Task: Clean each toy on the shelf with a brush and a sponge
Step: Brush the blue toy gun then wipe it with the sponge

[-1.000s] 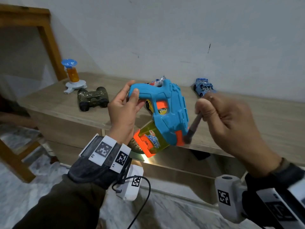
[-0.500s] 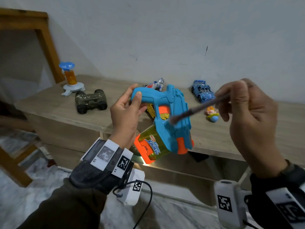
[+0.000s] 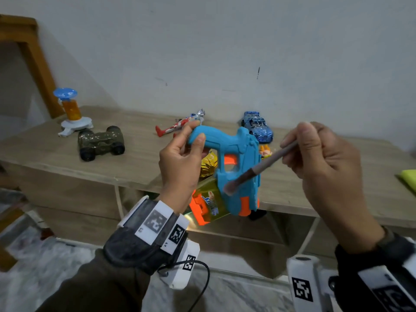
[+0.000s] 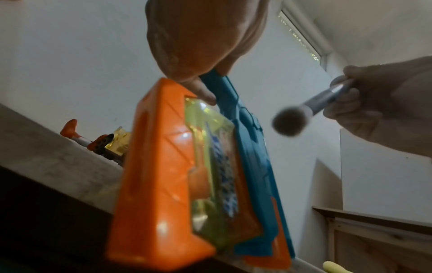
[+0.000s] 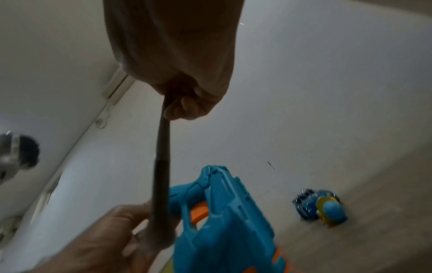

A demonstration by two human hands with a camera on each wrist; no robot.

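Note:
My left hand [image 3: 180, 154] grips the handle of a blue and orange toy water gun [image 3: 238, 176], holding it barrel-down in front of the shelf edge. Its yellow-green tank with an orange cap [image 4: 158, 184] fills the left wrist view. My right hand [image 3: 315, 154] pinches a small soft brush [image 3: 254, 170] by its handle. The brush's bristle tip [image 3: 229, 188] lies against the gun's blue side. In the right wrist view the brush [image 5: 161, 175] runs down past the gun [image 5: 224, 221] and the left hand [image 5: 105, 240].
On the wooden shelf [image 3: 135, 163] lie toy binoculars [image 3: 101, 143], a blue-topped orange spinner toy [image 3: 72, 111], a red and silver figure [image 3: 180, 127], a blue toy car [image 3: 258, 129], a small orange figure [image 3: 265, 152] and a gold item [image 3: 208, 165]. A yellow-green sponge [image 3: 408, 179] lies at the right edge.
The brush swung from below the gun's muzzle up onto its side, then stroked downward along the blue body. The gun stayed held in my left hand.

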